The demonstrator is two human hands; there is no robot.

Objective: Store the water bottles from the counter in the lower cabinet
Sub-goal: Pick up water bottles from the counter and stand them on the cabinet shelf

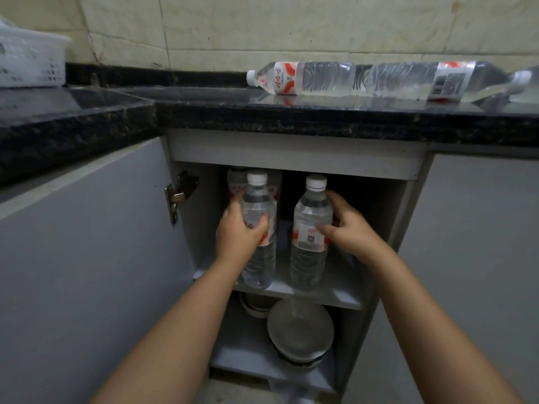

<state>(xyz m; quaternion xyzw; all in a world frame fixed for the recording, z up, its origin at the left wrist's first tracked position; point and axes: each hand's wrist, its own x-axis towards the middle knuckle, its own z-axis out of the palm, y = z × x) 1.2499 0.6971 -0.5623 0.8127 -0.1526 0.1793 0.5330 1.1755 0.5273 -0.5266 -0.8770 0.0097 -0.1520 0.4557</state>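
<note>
Left hand [237, 231] grasping upright left bottle [259, 228], right hand [345, 225] grasping upright right bottle [310, 228], both on cabinet shelf [335, 293]; two bottles [379, 78] lying sideways on worktop [204, 112], up-right, nearer right hand.

Both bare arms reach forward and slightly down, each hand closed around an upright bottle.

Taking the cabinet shelf [335, 298] as landmark: the left hand [237, 233] sits above its left part, fingers [234, 202] curled behind the left bottle [259, 228] and thumb pressed on its front label. The right hand [347, 225] sits above the shelf's middle, fingers spread over the right side of the right bottle [310, 228], thumb laid across its label. Both forearms stretch back toward the camera.
</note>
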